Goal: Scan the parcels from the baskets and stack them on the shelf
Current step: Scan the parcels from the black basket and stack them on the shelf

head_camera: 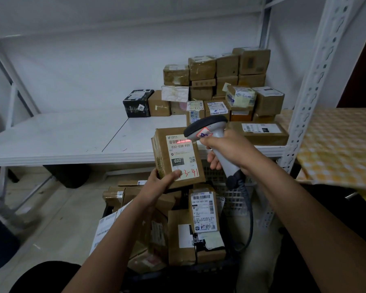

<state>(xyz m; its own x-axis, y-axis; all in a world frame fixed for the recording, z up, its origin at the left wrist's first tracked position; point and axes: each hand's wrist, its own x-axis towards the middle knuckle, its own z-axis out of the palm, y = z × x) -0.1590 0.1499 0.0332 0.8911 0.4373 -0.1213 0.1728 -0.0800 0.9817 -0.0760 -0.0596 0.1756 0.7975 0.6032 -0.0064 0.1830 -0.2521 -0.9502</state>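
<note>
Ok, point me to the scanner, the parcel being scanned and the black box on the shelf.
scanner (207, 126), head view, grey head.
parcel (181, 156), head view, white label.
black box (136, 103), head view, front face.

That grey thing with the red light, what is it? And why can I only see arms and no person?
The camera sits on the person's head and looks down, so you see only their arms and hands. The grey thing is a barcode scanner, gripped in the right hand. Its red line falls on the barcode of a brown parcel, which the left hand holds up by its bottom corner. Below the hands, more parcels wait in a basket. Behind, on the white shelf, sits a stack of parcels, piled at the right side.
</note>
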